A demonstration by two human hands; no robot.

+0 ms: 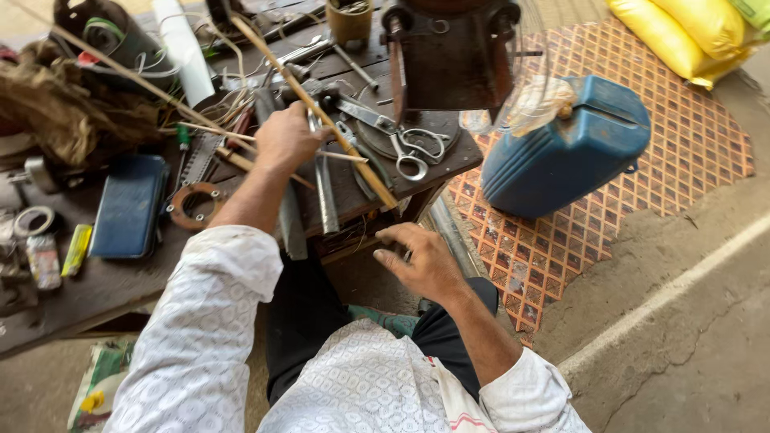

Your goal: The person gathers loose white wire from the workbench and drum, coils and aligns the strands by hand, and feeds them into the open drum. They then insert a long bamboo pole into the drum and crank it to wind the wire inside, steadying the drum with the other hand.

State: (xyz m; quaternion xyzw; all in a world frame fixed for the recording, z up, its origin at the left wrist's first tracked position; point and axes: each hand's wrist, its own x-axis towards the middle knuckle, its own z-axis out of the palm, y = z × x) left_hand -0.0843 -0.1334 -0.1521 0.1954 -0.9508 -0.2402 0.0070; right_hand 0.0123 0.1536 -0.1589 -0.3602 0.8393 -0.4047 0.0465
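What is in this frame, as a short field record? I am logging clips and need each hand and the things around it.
setting: cluttered dark wooden workbench, patterned mat on the floor
left hand: over the bench, gripping thin wooden sticks
right hand: at the bench's near edge, below the top; whether it holds anything cannot be told
near left hand: scissors, flat metal files, pliers
further left: dark blue case, ring-shaped gasket, tape roll
floor: blue plastic jerrycan, yellow sacks

You're working in soft, even daylight with no hard shadows; the dark worktop [120,281] reads dim beside the bright concrete floor [690,337]. Wide-lens distortion bends the far edge. Focus is sharp, though highlights on the yellow sacks [682,32] glare slightly.
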